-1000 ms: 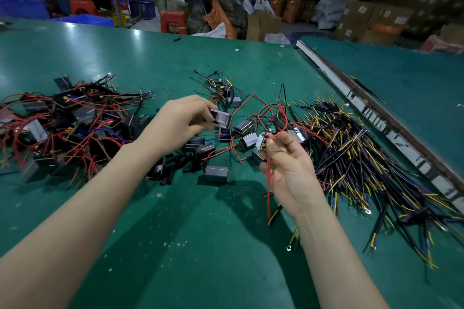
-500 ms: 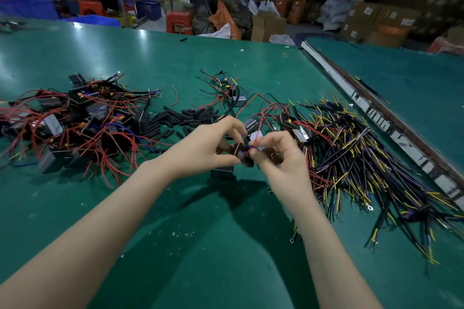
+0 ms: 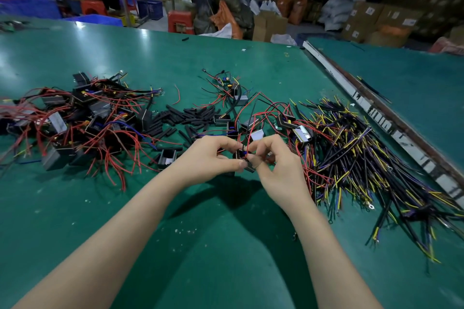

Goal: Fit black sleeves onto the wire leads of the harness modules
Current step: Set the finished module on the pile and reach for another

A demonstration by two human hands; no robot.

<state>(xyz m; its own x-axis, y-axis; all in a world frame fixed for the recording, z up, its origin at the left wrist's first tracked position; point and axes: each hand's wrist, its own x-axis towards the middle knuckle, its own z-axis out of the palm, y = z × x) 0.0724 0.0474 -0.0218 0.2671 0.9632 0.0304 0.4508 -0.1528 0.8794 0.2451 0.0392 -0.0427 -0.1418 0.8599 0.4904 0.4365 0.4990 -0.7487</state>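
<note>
Black boxy module (image 3: 244, 162) pinched by left hand (image 3: 209, 158); right hand (image 3: 278, 165) fingers pinch its thin red lead (image 3: 248, 144).

Surface: green table (image 3: 125, 208)
Left: tangled red-wired modules (image 3: 82, 120)
Centre: loose black sleeves (image 3: 185, 115)
Right: black-yellow wire bundle (image 3: 356, 158)

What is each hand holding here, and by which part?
Left hand grips the black module by its body; right hand pinches its red lead near the module.

Sleeves (image 3: 185, 118) lie mid-table (image 3: 226, 246) — modules (image 3: 75, 123) left, wire bundle (image 3: 364, 158) right, hands (image 3: 247, 158) in front.
</note>
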